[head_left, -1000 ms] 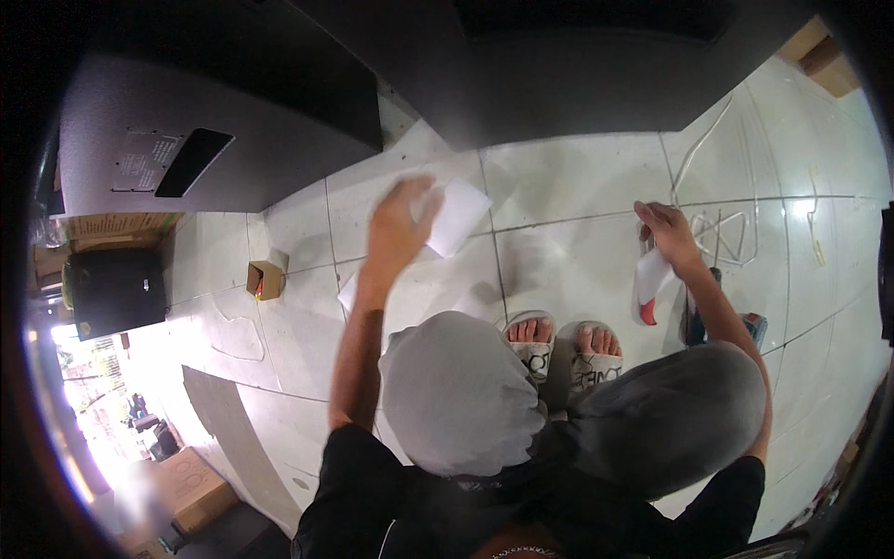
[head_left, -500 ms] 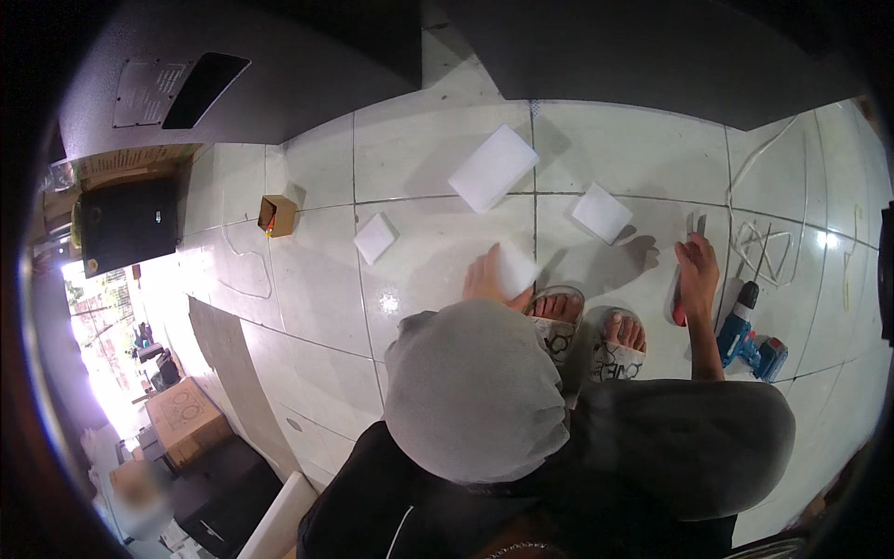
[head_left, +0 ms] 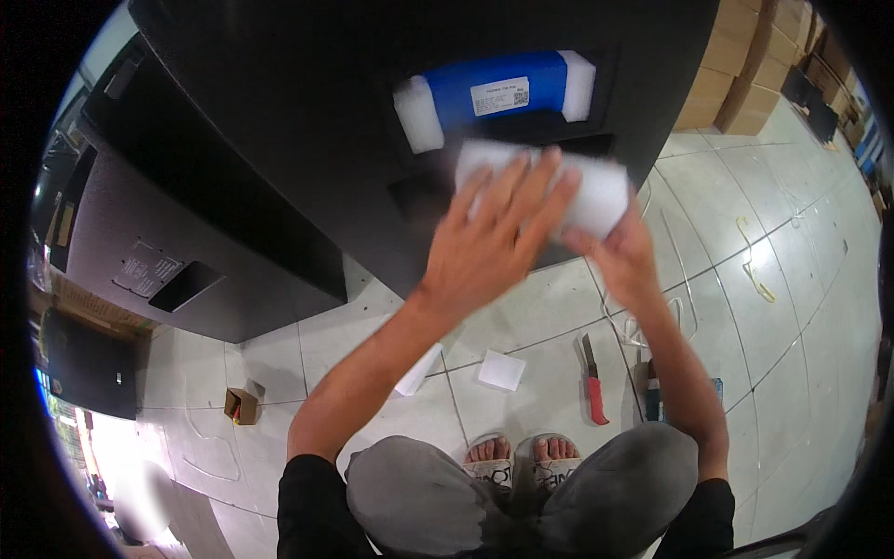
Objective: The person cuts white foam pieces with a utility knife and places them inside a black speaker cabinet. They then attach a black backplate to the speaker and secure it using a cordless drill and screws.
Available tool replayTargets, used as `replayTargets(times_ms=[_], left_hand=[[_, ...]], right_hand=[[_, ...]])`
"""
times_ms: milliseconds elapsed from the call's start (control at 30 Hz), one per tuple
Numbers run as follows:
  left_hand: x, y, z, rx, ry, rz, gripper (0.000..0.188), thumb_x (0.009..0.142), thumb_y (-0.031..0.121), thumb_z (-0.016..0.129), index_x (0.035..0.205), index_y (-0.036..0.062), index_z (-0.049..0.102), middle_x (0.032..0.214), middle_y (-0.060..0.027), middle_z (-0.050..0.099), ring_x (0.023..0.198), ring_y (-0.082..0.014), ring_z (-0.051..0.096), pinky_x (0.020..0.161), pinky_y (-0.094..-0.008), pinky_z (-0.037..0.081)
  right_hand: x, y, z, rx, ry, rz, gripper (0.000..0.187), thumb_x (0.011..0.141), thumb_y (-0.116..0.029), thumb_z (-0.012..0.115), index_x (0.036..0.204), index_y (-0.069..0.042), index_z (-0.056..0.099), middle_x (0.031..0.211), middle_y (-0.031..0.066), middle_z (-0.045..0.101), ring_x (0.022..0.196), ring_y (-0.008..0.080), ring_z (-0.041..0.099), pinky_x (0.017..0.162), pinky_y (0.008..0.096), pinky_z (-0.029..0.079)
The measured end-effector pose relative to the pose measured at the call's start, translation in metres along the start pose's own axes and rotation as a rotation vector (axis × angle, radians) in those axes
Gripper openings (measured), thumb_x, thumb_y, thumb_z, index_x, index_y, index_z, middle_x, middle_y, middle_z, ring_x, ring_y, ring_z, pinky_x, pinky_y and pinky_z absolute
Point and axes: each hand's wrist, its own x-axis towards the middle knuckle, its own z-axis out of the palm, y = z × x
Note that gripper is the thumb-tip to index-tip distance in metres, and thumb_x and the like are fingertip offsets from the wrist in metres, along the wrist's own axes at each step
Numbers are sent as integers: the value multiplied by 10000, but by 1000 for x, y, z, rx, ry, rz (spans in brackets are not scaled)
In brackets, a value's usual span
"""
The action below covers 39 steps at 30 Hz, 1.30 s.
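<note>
Both hands are at a white foam block (head_left: 601,200) held up against the front of a tall black cabinet (head_left: 317,177). My left hand (head_left: 494,219) lies over the block, its fingers spread across the top face. My right hand (head_left: 626,256) grips the block's right end, thumb beneath. Just above, a blue pack (head_left: 452,88) with a white label sits in the cabinet's recess, capped by a foam piece at its left end (head_left: 419,116) and another at its right (head_left: 579,86). The block and my fingers are slightly blurred and hide part of a lower slot.
A red-handled knife (head_left: 594,384) lies on the tiles beside a partly hidden drill (head_left: 654,396) and loose white cable (head_left: 691,312). Two foam pieces (head_left: 501,371) lie left of it. A second black cabinet (head_left: 214,270), a small carton (head_left: 242,406) and stacked cardboard boxes (head_left: 745,65) stand around.
My hands have risen from the floor to the cabinet and now hold the foam block together. My right hand has left the knife's side. The view has tilted up toward the cabinet.
</note>
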Motion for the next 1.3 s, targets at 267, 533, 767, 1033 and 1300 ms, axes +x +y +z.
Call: replayTargets(times_ms=[267,533,767,1033,1300], left_hand=[[62,-50,20,83,188,-42,966,630,337,929,1478,197,488,1485,-33,496,1338,-263,464,1134,-447,375],[65,-77,33,196,140,55,822,751,504,776,1471,227,494,1437,22,472,1333,-214,410,1159,-398,341],[60,-80,48,364,95,55,837,844,674,590,1566,331,342,1614,51,295,1481,-221,253,1246,-474,202],[71,-76,35,336,28,12,834,848,626,608,1577,369,295,1671,94,212,1554,-180,134,1275,-487,68],[71,-77,39,430,102,55,810,818,620,662,1525,317,408,1641,96,280,1543,-171,179,1281,-447,31]], right_hand=[[76,-25,15,-697,349,-203,444,886,-158,786,1255,34,629,1137,131,630,1009,186,655,852,305,560],[92,-9,12,-590,438,-255,316,849,-161,809,1083,29,714,931,109,679,805,184,689,728,305,556],[93,-6,14,-618,507,-165,262,838,-163,815,1016,8,725,871,102,680,751,188,668,698,313,537],[94,-17,22,-728,405,-369,325,830,-199,834,1049,-11,684,841,49,636,706,136,610,684,266,529],[99,-16,24,-901,339,-442,391,766,-171,884,1002,-17,612,786,58,562,639,162,570,611,292,517]])
